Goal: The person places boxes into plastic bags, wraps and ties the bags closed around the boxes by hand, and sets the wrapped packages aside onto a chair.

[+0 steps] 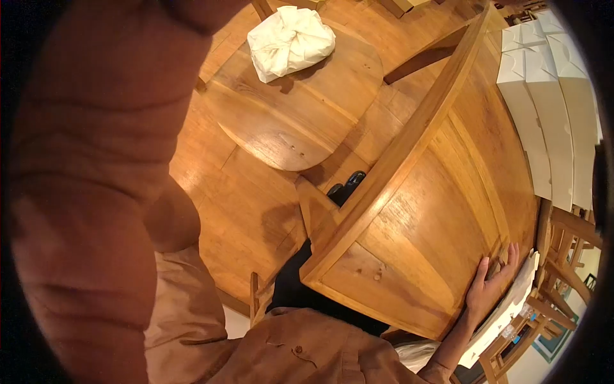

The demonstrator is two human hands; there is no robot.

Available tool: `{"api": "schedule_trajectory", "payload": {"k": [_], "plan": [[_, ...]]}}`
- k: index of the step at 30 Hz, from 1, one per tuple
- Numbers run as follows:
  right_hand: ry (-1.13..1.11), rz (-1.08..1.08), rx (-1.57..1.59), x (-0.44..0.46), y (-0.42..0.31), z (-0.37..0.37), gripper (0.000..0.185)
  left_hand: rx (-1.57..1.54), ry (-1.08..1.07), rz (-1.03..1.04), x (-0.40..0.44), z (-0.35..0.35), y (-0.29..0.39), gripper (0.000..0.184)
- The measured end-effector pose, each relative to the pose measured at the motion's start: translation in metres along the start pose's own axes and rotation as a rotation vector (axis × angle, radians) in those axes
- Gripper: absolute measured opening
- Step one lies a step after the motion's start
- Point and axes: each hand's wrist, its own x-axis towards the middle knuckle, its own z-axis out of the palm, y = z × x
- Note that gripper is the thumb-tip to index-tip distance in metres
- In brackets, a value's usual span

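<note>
My left hand (pixel 102 160) fills the left side of the head view, raised very close to the camera. Only creased skin shows, and its fingers cannot be made out clearly. Over at the right edge of the wooden table (pixel 409 237), my right hand (pixel 491 281) lies with its fingers stretched out and apart, holding nothing. Beside it is a flat white cardboard piece or stack (pixel 511 313); whether the hand touches it I cannot tell.
White cardboard boxes (pixel 543 121) stand stacked at the table's far right end. A cream cloth bundle (pixel 291 41), knotted on top, sits on a round-edged wooden stool or chair seat (pixel 294 115). Wooden furniture (pixel 563 281) is on the right.
</note>
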Motion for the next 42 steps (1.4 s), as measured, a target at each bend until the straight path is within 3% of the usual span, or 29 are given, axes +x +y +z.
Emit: {"api": "schedule_trajectory", "payload": {"k": [12, 15, 17, 19, 21, 22, 24, 26, 28, 32, 42], "plan": [[-0.003, -0.004, -0.039, -0.002, 0.003, -0.004, 0.066, -0.004, 0.065, -0.073, 0.016, -0.036, -0.014, 0.06], [-0.008, -0.012, -0.048, 0.002, -0.003, -0.004, 0.066, 0.194, 0.451, -0.227, 0.008, -0.074, -0.055, 0.06], [-0.009, 0.001, -0.041, 0.001, -0.003, -0.003, 0.065, 0.638, 0.906, -0.365, -0.031, -0.087, -0.129, 0.075], [-0.01, 0.006, -0.034, 0.001, -0.005, -0.003, 0.065, 1.283, 0.766, -0.729, -0.103, -0.12, -0.206, 0.081], [-0.007, 0.015, 0.015, 0.001, -0.002, -0.001, 0.066, 1.598, 0.562, -1.1, -0.145, -0.117, -0.248, 0.098], [0.0, 0.017, 0.015, 0.002, -0.001, -0.001, 0.066, 1.6, 0.562, -1.092, -0.16, -0.117, -0.266, 0.098], [0.004, 0.018, 0.022, 0.001, -0.003, -0.001, 0.067, 1.581, 0.573, -1.319, -0.172, -0.114, -0.285, 0.092], [-0.003, 0.024, 0.024, 0.001, -0.003, -0.001, 0.067, 1.627, 0.575, -1.334, -0.167, -0.117, -0.293, 0.09], [-0.005, 0.031, 0.026, 0.002, -0.004, -0.002, 0.067, 1.534, 0.668, -1.598, -0.151, -0.121, -0.296, 0.086], [-0.013, 0.038, 0.052, 0.003, -0.001, -0.001, 0.066, 1.563, 0.732, -1.721, -0.141, -0.131, -0.303, 0.084], [0.0, 0.004, 0.107, 0.003, 0.003, -0.004, 0.066, 1.42, 0.669, -1.773, -0.135, -0.126, -0.282, 0.098]]}}
